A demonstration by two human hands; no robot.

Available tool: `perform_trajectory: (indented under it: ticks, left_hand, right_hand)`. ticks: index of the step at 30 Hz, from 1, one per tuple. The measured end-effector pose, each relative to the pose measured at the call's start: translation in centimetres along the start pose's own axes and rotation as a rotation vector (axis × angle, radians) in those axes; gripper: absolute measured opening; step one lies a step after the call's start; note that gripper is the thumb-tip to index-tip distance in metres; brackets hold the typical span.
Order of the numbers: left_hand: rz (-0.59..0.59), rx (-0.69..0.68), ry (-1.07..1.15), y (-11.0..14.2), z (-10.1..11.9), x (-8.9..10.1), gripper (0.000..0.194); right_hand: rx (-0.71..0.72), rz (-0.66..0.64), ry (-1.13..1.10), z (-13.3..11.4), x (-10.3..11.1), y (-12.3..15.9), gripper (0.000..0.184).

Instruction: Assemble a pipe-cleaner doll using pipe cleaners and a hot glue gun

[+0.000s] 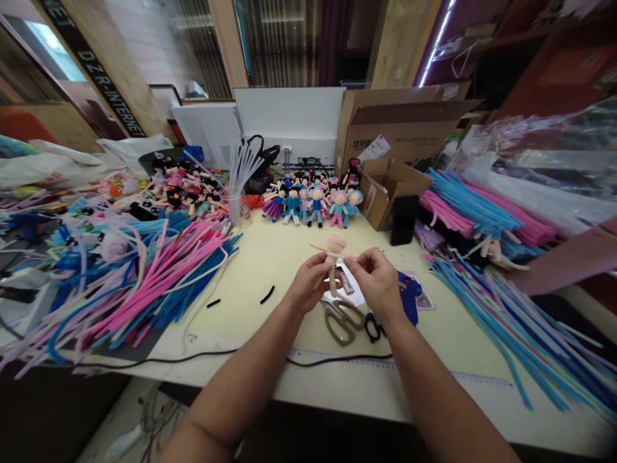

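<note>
A small beige pipe-cleaner doll [337, 243] with a round head and thin limbs is upright between my hands above the table. My left hand [311, 280] pinches its body from the left side. At its chest lies a pale pipe cleaner [334, 255], and my right hand [375, 276] pinches the right end of it; the exact grip is partly hidden by the fingers. Below the hands lie grey-handled scissors [343, 319], a black-handled pair of scissors [373, 326] and a white sheet [355, 292] with a small metallic item. A blue glue gun [409, 297] lies beside my right hand.
Loose pipe cleaners are heaped at left [159, 270] and at right [501, 321]. Finished dolls [315, 202] stand at the back, near a cardboard box [390, 186] and a black upright object [404, 220]. A black cable [332, 361] and a ruler [475, 378] run along the front edge.
</note>
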State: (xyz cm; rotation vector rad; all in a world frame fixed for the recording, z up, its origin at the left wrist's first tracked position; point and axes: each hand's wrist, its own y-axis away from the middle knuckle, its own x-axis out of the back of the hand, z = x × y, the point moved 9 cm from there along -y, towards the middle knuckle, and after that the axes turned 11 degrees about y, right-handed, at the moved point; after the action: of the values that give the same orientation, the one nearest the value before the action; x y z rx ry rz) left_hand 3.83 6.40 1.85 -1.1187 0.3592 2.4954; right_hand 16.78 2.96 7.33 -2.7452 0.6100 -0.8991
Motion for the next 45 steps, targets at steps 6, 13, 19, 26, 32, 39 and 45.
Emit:
perform_trajectory:
  ticks: [6,13,19,26,32,39,45]
  left_hand:
    - [-0.006,-0.001,0.006,-0.1,-0.1,0.4,0.028]
    - [0.001,-0.014,0.012,-0.1,0.0,0.4,0.033]
    - [0.016,-0.036,-0.007,-0.1,0.2,0.7,0.035]
    - [0.029,-0.064,-0.056,-0.2,0.6,0.9,0.040]
    - [0.027,-0.130,-0.139,-0.3,1.1,0.9,0.045]
    - [0.004,-0.191,-0.260,-0.3,1.4,0.8,0.035]
    - [0.156,-0.453,-0.677,0.5,2.8,1.2,0.043]
  right_hand:
    - [-0.038,-0.010,-0.130,1.0,-0.8,-0.3,0.030]
    - [-0.040,-0.061,-0.226,1.3,-1.6,-0.5,0.027]
    - [-0.040,-0.135,-0.308,1.5,-2.4,-0.8,0.027]
    - [-0.060,-0.168,-0.361,2.0,-2.7,-1.0,0.026]
    - [0.011,-0.123,-0.442,2.0,-2.5,-1.2,0.023]
    - [0.131,-0.008,-0.346,1.4,-1.7,-1.1,0.013]
    - [0.213,0.030,-0.213,0.4,-1.8,-0.4,0.007]
